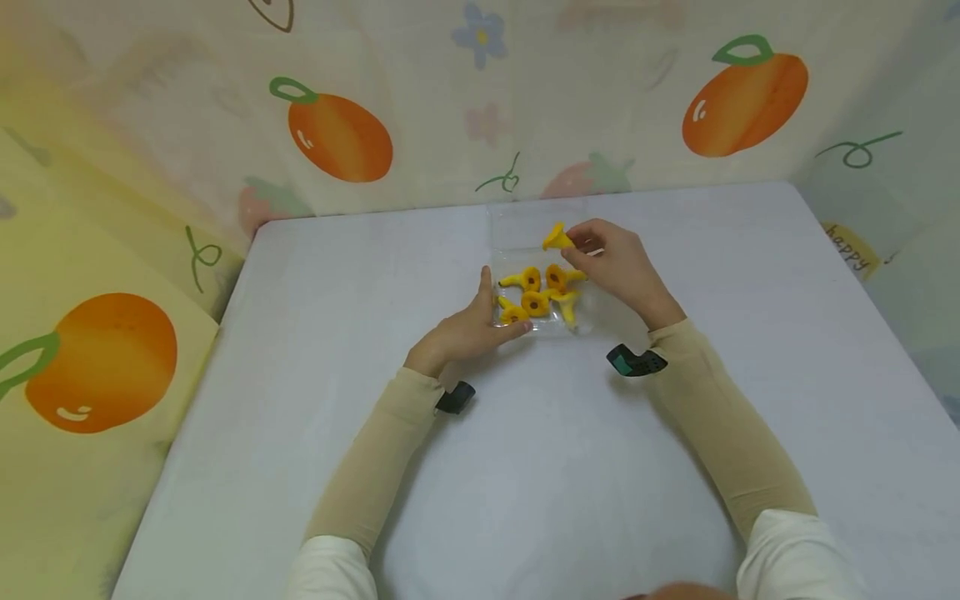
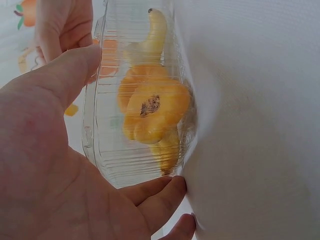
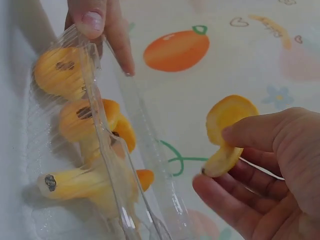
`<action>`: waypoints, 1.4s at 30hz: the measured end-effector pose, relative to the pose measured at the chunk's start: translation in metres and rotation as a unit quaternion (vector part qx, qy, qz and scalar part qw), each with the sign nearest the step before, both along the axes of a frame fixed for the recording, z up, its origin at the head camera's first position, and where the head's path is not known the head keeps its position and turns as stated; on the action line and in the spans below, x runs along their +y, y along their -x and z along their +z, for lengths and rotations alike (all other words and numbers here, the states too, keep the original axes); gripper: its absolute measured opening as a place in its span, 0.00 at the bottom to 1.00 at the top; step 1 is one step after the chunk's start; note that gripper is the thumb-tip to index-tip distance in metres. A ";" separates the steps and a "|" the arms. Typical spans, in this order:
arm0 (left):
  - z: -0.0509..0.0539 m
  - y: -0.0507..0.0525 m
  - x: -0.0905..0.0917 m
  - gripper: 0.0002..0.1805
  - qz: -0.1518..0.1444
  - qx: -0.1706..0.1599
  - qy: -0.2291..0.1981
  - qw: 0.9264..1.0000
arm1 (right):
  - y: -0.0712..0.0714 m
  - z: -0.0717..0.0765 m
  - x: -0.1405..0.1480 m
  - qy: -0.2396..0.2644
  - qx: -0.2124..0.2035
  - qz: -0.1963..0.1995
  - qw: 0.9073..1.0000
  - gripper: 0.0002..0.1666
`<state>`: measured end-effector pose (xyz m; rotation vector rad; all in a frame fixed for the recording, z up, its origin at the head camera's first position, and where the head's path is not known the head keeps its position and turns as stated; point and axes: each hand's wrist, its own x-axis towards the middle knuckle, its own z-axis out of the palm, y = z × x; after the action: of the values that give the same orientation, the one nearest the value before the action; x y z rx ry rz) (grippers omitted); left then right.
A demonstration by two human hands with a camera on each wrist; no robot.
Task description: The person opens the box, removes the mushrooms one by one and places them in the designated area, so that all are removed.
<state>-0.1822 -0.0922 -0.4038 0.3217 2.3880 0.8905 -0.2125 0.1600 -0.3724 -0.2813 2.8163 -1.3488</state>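
Note:
A clear plastic box (image 1: 555, 331) with its lid (image 1: 517, 229) raised at the back stands on the table. Several yellow trumpet-shaped mushrooms (image 1: 536, 303) with brown centres lie inside. My left hand (image 1: 461, 333) holds the box at its near left corner, thumb over the rim and fingers against the side. Above the right back part of the box, my right hand (image 1: 618, 262) pinches one yellow mushroom (image 1: 557, 237) between thumb and fingers. In the right wrist view this mushroom (image 3: 231, 117) shows its cap and a curved, dark-tipped stem, apart from the box.
A white cloth covers the table (image 1: 360, 283). Behind it hangs a fruit-print curtain (image 1: 420, 75), which continues along the left and right sides. Dark wrist devices (image 1: 636, 361) sit below both wrists.

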 end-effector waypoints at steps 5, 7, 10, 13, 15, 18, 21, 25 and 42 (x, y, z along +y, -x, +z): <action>0.002 -0.001 0.000 0.67 0.001 -0.005 0.006 1.000 | -0.002 0.000 0.006 0.004 0.017 -0.013 1.000 0.21; 0.002 0.000 0.000 0.67 0.002 -0.007 0.005 1.000 | -0.003 0.001 0.008 0.001 0.018 -0.018 1.000 0.22; 0.001 0.000 0.000 0.67 0.002 -0.009 0.000 1.000 | -0.003 0.003 0.011 -0.005 0.017 -0.025 1.000 0.23; 0.000 0.001 0.000 0.67 -0.001 -0.005 0.000 1.000 | -0.004 0.006 0.015 -0.011 0.014 -0.029 0.999 0.23; 0.000 0.001 0.000 0.68 -0.003 -0.001 0.000 1.000 | -0.004 0.008 0.017 -0.013 0.010 -0.033 0.999 0.22; -0.001 0.001 -0.001 0.68 -0.003 0.002 0.000 1.000 | -0.004 0.010 0.020 -0.013 -0.001 -0.038 0.999 0.23; -0.001 0.001 0.000 0.68 -0.003 0.002 -0.006 1.000 | -0.004 0.010 0.022 -0.012 -0.013 -0.041 0.999 0.24; 0.000 0.001 0.000 0.68 -0.002 -0.002 -0.008 1.000 | -0.005 0.008 0.026 -0.007 -0.016 -0.041 0.999 0.25; 0.004 0.001 0.000 0.68 -0.005 -0.007 0.001 1.000 | -0.008 0.005 0.043 0.018 -0.009 -0.067 0.998 0.24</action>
<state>-0.1827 -0.0926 -0.4003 0.3245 2.3726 0.8820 -0.2046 0.2034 -0.3673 -0.0823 2.8446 -1.4182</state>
